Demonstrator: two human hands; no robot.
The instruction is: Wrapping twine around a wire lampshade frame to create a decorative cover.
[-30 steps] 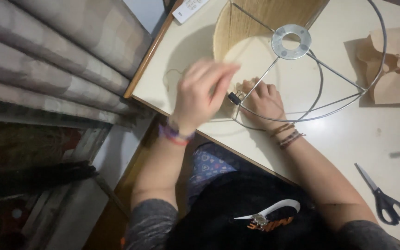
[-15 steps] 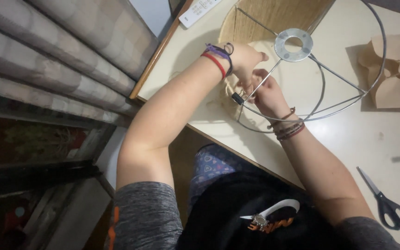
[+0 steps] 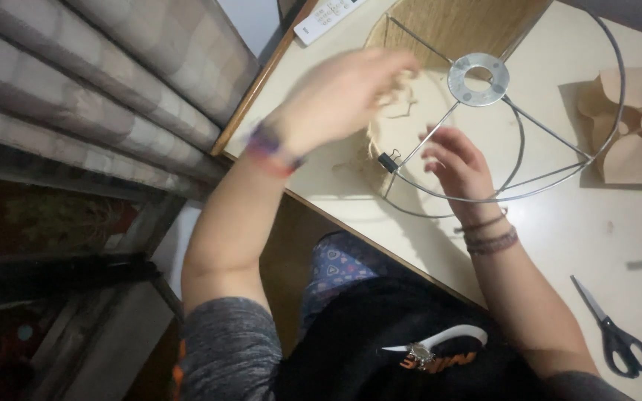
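The left hand (image 3: 343, 93), blurred, pinches a strand of jute twine (image 3: 399, 104) above the wire lampshade frame (image 3: 514, 134). The right hand (image 3: 458, 163) hovers with fingers spread and empty, just beside the frame's lower ring and a black binder clip (image 3: 388, 160).

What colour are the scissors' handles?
Black or very dark, on the scissors lying at the table's right; head view.

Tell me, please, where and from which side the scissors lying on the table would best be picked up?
The scissors lie flat and closed on the white table, dark loop handles toward the near edge, blades pointing away toward the wire lampshade frame. Probably best to take the handles from the near side, from above: the loops offer a hold, nothing crowds them, and the points stay turned away. The right hand is nearer.
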